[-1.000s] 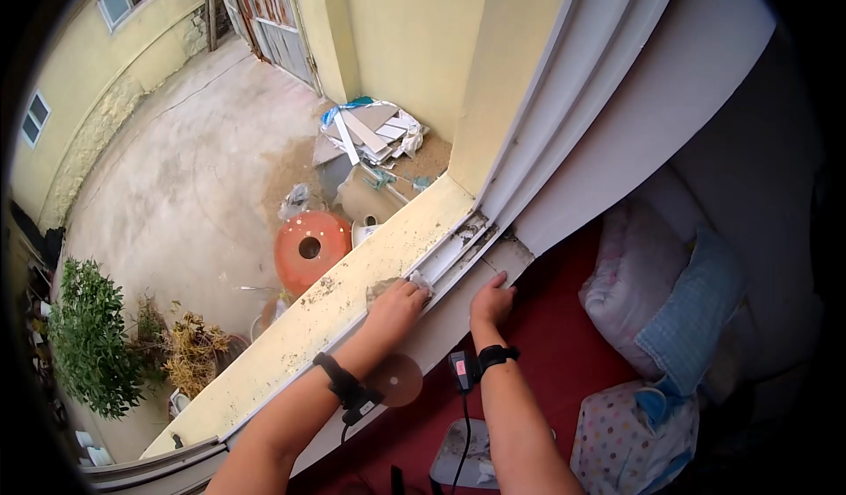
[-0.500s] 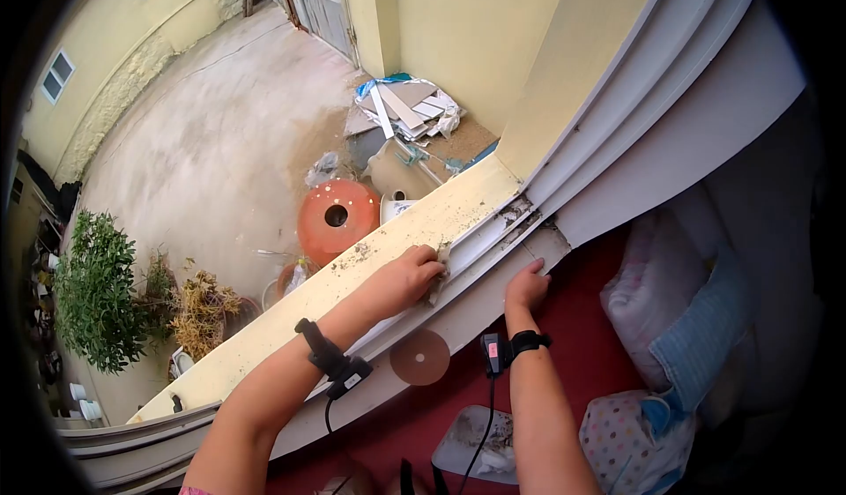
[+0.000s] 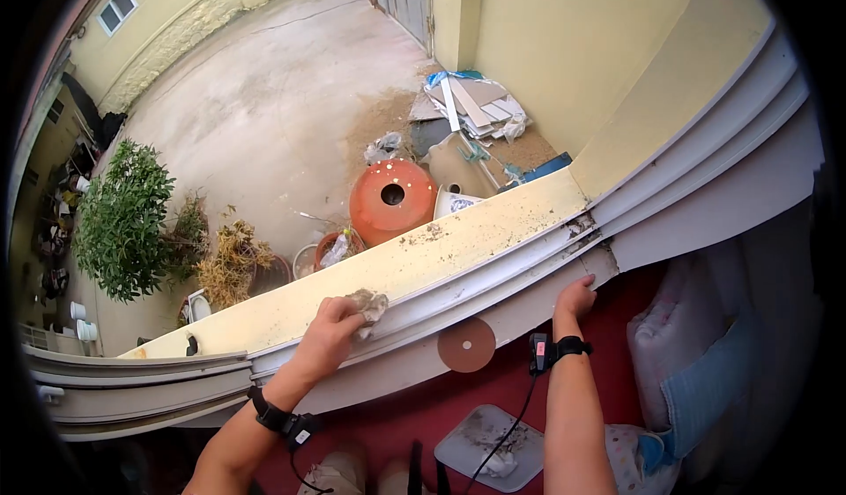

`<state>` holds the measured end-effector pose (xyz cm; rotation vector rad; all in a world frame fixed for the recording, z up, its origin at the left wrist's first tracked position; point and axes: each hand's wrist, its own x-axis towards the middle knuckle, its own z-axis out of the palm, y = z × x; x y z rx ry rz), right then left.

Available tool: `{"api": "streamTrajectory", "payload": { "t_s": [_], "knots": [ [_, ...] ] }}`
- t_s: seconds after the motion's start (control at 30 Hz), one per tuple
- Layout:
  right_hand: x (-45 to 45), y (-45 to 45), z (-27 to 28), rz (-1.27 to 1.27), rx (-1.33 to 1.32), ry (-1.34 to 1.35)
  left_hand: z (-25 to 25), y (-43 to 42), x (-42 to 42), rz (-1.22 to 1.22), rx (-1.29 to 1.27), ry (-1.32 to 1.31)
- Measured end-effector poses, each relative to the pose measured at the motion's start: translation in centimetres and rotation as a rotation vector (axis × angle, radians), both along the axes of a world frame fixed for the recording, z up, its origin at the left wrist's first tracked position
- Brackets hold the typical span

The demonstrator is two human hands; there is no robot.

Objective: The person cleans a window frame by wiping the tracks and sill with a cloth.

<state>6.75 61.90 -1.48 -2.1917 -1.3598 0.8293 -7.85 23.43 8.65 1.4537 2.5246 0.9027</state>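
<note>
My left hand (image 3: 328, 343) is closed around a crumpled, dirt-stained cloth or tissue (image 3: 370, 310), which lies over the white window track (image 3: 441, 296). At the inner edge of the window sill (image 3: 529, 312), near its right end, my right hand (image 3: 575, 299) has its fingers curled against the board; the fingertips are partly hidden. Dark dirt (image 3: 579, 227) sits in the corner of the track beyond it. Between the two hands, a round brown disc (image 3: 466, 345) with a small white centre lies at the sill's edge.
Below the sill, a pale tray (image 3: 451, 450) holds dirt and crumpled white tissue. Bedding (image 3: 674, 327) and a blue cloth (image 3: 709, 389) lie at right. Outside are a yellow ledge (image 3: 520, 217), an orange-red pot (image 3: 392, 173), plants (image 3: 123, 222) and a scrap pile (image 3: 476, 107).
My left hand has moved left along the track with the crumpled cloth or tissue, which shows more now. My right hand stays at the sill edge. The view has shifted.
</note>
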Motion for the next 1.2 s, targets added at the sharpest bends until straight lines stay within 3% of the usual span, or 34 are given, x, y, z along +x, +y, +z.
{"api": "streamTrajectory", "payload": {
  "t_s": [0.3,0.53,0.63,0.7,0.8,1.2],
  "knots": [
    [0.5,0.8,-1.9,0.019,0.068,-0.029,0.8,-15.1,3.5,0.504,-0.248,0.124],
    [0.8,1.3,-2.4,0.043,0.071,-0.044,-2.2,-16.5,5.5,0.594,-0.531,0.18],
    [1.0,1.5,-2.9,0.039,0.084,-0.041,-2.6,-16.0,5.7,0.605,-0.525,0.169],
    [0.7,1.5,-2.9,0.027,0.091,-0.043,-3.5,-14.8,5.4,0.646,-0.484,0.183],
    [0.1,0.6,-2.0,-0.019,0.13,-0.033,-3.9,-10.6,4.6,0.556,-0.247,0.0],
    [-0.3,-0.6,0.1,-0.028,0.052,0.008,-4.4,11.8,4.4,0.269,-0.216,-0.063]
  ]
}}
